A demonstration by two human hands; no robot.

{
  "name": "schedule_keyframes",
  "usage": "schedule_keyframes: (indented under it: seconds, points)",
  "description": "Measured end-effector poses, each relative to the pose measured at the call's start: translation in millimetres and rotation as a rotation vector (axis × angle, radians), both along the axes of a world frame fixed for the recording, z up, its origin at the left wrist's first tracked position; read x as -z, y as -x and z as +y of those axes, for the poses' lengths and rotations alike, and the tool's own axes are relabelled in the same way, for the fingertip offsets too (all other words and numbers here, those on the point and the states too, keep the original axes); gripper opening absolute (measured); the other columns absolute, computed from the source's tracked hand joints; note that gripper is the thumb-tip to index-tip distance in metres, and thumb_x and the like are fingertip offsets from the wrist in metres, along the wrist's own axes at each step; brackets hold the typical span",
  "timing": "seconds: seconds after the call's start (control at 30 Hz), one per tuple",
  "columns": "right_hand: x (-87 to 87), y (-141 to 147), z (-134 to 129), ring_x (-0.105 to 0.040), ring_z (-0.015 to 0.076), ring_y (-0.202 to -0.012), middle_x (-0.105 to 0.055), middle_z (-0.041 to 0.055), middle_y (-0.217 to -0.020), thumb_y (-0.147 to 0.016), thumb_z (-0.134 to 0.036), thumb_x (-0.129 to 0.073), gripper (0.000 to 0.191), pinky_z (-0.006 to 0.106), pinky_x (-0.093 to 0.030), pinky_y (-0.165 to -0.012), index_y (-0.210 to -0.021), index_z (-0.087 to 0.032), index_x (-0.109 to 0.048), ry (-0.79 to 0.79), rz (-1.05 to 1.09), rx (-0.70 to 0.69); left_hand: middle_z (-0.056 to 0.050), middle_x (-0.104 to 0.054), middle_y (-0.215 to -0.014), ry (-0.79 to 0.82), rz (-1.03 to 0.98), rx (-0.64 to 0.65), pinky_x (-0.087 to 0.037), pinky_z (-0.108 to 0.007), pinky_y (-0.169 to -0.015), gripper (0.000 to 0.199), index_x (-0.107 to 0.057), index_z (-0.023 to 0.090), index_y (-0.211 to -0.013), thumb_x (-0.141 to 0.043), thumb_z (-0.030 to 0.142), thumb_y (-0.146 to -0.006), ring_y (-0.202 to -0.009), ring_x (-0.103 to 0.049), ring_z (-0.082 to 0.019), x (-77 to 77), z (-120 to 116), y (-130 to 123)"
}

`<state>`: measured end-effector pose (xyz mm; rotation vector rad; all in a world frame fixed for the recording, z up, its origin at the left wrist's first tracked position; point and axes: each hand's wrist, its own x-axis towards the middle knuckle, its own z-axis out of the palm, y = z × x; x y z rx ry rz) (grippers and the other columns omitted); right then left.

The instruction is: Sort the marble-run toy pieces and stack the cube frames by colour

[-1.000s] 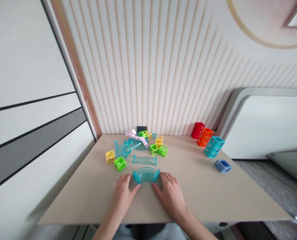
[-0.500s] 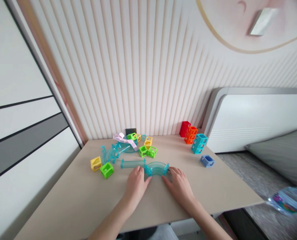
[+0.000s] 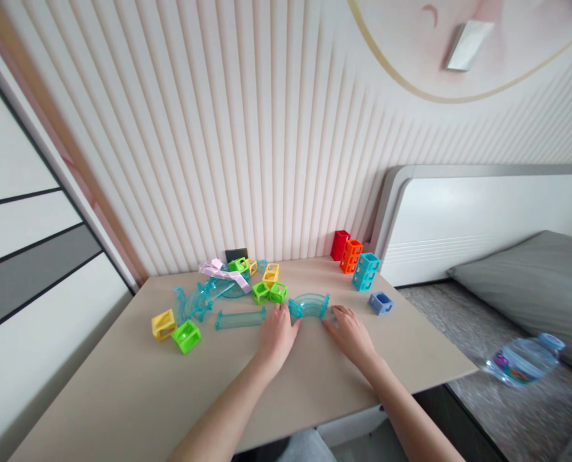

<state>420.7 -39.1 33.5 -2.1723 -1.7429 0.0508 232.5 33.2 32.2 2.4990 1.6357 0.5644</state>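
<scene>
A translucent teal curved track piece (image 3: 310, 305) lies on the table between my two hands. My left hand (image 3: 279, 332) is at its left end, thumb and fingers apart, close to the piece; whether they touch it I cannot tell. At the other end, my right hand (image 3: 351, 335) rests on the table with its fingers spread, slightly off the track. A straight teal track piece (image 3: 240, 319) lies left of my left hand, its right end close to my fingers. Two green cube frames (image 3: 269, 292) sit just behind.
More teal track pieces (image 3: 194, 303), a lilac zigzag piece (image 3: 224, 272) and yellow cube frames (image 3: 163, 325) lie on the left. Red (image 3: 340, 246), orange (image 3: 351, 256) and teal block stacks (image 3: 365, 271) stand back right, near a blue cube (image 3: 380, 302). A plastic bottle (image 3: 526, 360) lies beyond the table edge.
The view has swung to the right. The curved track has moved away from me and rightward, widening its gap from the straight track. My hands have loosened around it.
</scene>
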Motion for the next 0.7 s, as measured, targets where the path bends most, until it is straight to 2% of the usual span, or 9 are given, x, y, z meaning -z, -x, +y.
schedule_keyframes:
  seconds: [0.07,0.13,0.27,0.33,0.43,0.53,0.7]
  points:
    - [-2.4,2,-10,-0.064,0.0314,-0.117,-0.069,0.0175,-0.126,-0.094,-0.029,-0.054,0.033,0.04,-0.048,-0.099,-0.119,-0.014,-0.07,0.003,-0.022,0.032,-0.015,-0.072,-0.103,0.002,-0.006,-0.001,-0.056,-0.036,-0.075,0.025,-0.067,0.014,-0.104,-0.066,0.034,-0.089,-0.092,-0.072,-0.029,1.3,2,-5]
    - [-4.1,9,-20,-0.064,0.0301,-0.117,-0.068,0.0163,-0.127,-0.097,-0.026,-0.049,0.033,0.04,-0.048,-0.1,-0.12,-0.016,-0.07,-0.002,-0.029,0.007,-0.015,-0.072,-0.104,0.0,-0.01,0.011,-0.056,-0.035,-0.076,0.026,-0.067,0.014,-0.106,-0.065,0.035,-0.09,-0.093,-0.072,-0.029,3.4,4,-9]
    - [-3.1,34,-29,-0.061,0.0262,-0.122,-0.065,0.0125,-0.135,-0.099,-0.02,-0.043,0.036,0.039,-0.047,-0.104,-0.124,-0.019,-0.068,0.006,0.009,-0.184,-0.017,-0.072,-0.106,-0.003,-0.012,0.011,-0.056,-0.035,-0.077,0.029,-0.067,0.014,-0.107,-0.063,0.037,-0.092,-0.093,-0.072,-0.029,7.8,9,-17]
    - [-1.5,44,-27,-0.057,0.0274,-0.127,-0.061,0.0133,-0.14,-0.099,-0.018,-0.044,0.038,0.042,-0.046,-0.106,-0.131,-0.018,-0.064,0.029,0.005,-0.217,-0.018,-0.071,-0.107,0.0,-0.011,0.007,-0.056,-0.036,-0.075,0.03,-0.066,0.013,-0.108,-0.06,0.038,-0.093,-0.092,-0.072,-0.029,9.6,10,-21]
    - [-0.1,50,-19,-0.052,0.0292,-0.133,-0.057,0.0149,-0.144,-0.098,-0.02,-0.046,0.043,0.044,-0.043,-0.108,-0.139,-0.018,-0.058,0.054,-0.029,-0.172,-0.019,-0.071,-0.107,0.0,-0.007,0.017,-0.056,-0.037,-0.074,0.032,-0.065,0.011,-0.11,-0.055,0.037,-0.096,-0.09,-0.073,-0.03,11.8,11,-25]
    - [0.1,51,-12,-0.052,0.0297,-0.132,-0.058,0.0147,-0.144,-0.099,-0.024,-0.048,0.041,0.043,-0.042,-0.108,-0.138,-0.019,-0.059,0.055,-0.057,-0.113,-0.021,-0.07,-0.11,-0.007,-0.003,0.049,-0.056,-0.037,-0.076,0.035,-0.064,0.01,-0.112,-0.052,0.039,-0.097,-0.093,-0.072,-0.03,13.3,10,-23]
    - [3.8,55,-10,-0.049,0.0312,-0.135,-0.055,0.0162,-0.147,-0.1,-0.035,-0.047,0.046,0.044,-0.039,-0.109,-0.144,-0.02,-0.054,0.072,-0.083,-0.046,-0.016,-0.071,-0.107,-0.015,0.023,0.131,-0.055,-0.034,-0.077,0.029,-0.065,0.014,-0.106,-0.049,0.037,-0.099,-0.093,-0.072,-0.027,12.8,6,-5]
